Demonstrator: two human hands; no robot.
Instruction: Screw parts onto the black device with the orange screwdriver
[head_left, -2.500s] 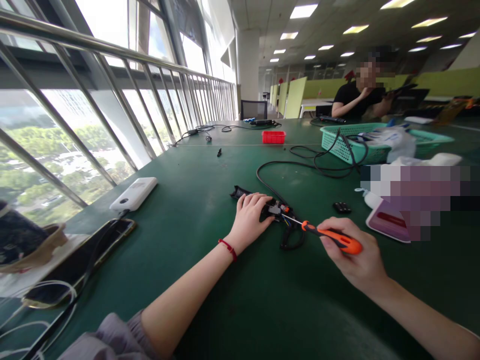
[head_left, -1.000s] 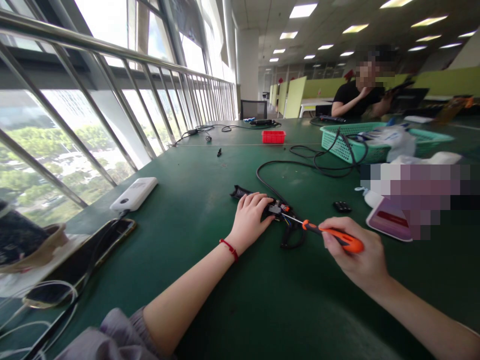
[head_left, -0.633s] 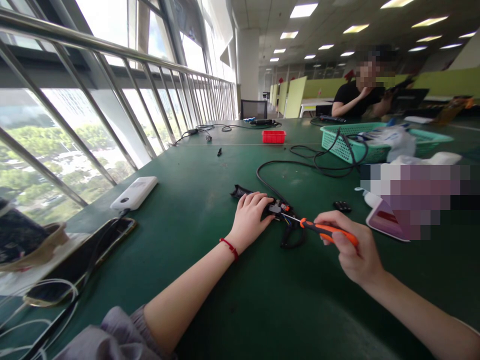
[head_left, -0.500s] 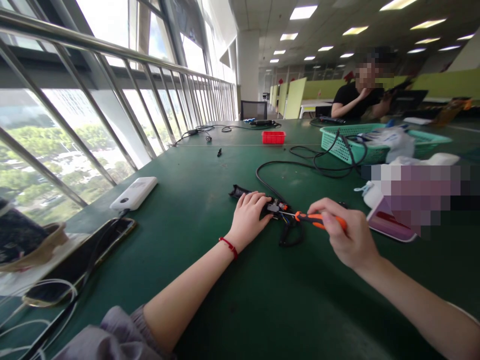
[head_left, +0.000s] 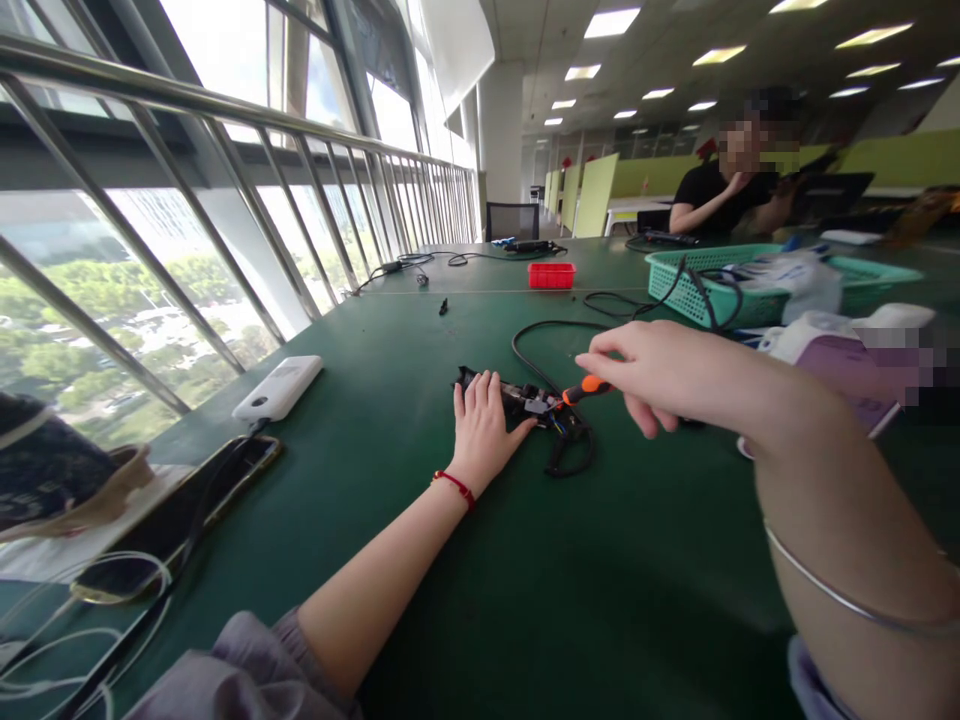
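Note:
An opened black corded device (head_left: 516, 399) lies on the green table, with inner parts and coloured wires showing at its right end. My left hand (head_left: 480, 425) rests across its left part, fingers over the top and thumb along the near side, holding it down. In my right hand (head_left: 637, 370) is an orange and black screwdriver (head_left: 592, 384), its handle partly covered by the fingers. The screwdriver slants down to the left, and its tip is at the exposed parts; exact contact is too small to tell. A black loop (head_left: 574, 470) lies at the device's near right.
Behind the device stand a small red basket (head_left: 551, 276) and a green basket (head_left: 686, 293) with bags and cable. A white power bank (head_left: 279, 388) and a phone (head_left: 180, 520) lie left, beside a metal railing (head_left: 225, 120). A person (head_left: 720, 200) sits across the table.
My right hand has turned over, its wrist and forearm raised, and the screwdriver has shifted slightly left. My left hand has slid a little left along the device.

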